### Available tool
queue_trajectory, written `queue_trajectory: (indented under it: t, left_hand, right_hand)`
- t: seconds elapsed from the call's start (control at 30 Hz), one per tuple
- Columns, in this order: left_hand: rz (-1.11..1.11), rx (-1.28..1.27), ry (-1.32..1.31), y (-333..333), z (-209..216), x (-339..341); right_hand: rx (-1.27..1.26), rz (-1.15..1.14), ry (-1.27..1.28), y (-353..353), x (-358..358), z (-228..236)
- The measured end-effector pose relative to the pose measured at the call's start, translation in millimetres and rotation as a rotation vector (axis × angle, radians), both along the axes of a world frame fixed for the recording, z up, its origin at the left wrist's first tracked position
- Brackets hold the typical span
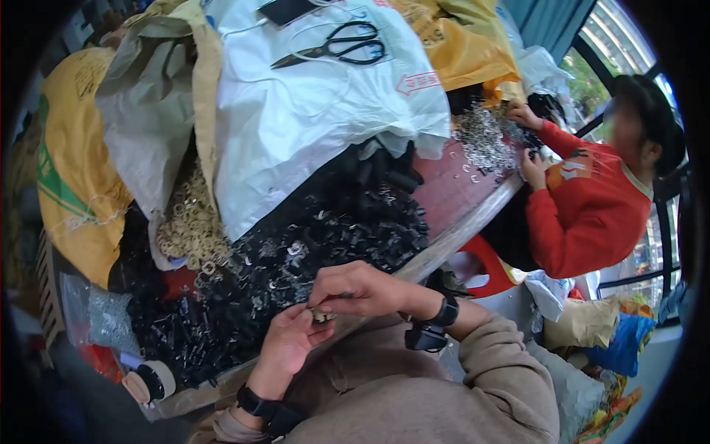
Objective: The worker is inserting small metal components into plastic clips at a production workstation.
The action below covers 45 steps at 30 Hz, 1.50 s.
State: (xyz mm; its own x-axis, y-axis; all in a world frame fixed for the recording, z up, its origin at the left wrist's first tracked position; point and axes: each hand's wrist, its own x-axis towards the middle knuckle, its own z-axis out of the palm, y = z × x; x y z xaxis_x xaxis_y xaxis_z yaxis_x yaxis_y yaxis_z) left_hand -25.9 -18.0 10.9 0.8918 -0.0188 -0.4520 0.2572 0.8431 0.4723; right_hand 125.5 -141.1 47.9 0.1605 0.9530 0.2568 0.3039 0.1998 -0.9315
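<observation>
Close in front of my body, at the table's near edge, both hands meet fingertip to fingertip. My left hand (288, 344) is closed, palm turned up, with a small tan piece (322, 317) pinched at its fingers. My right hand (351, 288) reaches over from the right, its thumb and fingers closed on the same piece. Fingers cover most of it, so its exact kind is hidden. Just beyond my hands spreads a heap of small black parts (347, 222), with silvery bits scattered among them. Tan ring-like pieces (196, 233) spill from an open grey-beige sack (148, 103) at the left.
Black-handled scissors (355, 46) lie on a large white sack (318, 96). A roll of tape (157, 381) sits at the near left corner, below a clear bag of beads (111, 318). At the right, a person in red (592, 200) handles a pile of silvery clips (484, 140).
</observation>
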Motion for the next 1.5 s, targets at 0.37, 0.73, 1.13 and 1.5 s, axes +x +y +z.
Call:
queue_trajectory:
  t: [0.37, 0.73, 1.13, 1.5]
  left_hand:
    - [-0.017, -0.215, -0.016, -8.9, -8.5, 19.9]
    - [-0.035, -0.203, -0.012, -13.1, -7.2, 14.5]
    - [-0.038, -0.077, 0.063, -4.7, -12.5, 19.7]
    - [0.036, -0.062, 0.07, -1.9, -15.6, 17.4]
  right_hand:
    - [-0.062, -0.138, 0.205, -10.8, 12.5, -17.5]
    - [-0.123, -0.203, 0.051, -13.3, 4.0, -6.8]
    - [-0.198, -0.493, -0.156, -40.8, 13.9, -27.1]
    - [-0.284, -0.83, -0.855, -69.1, 64.1, -69.0]
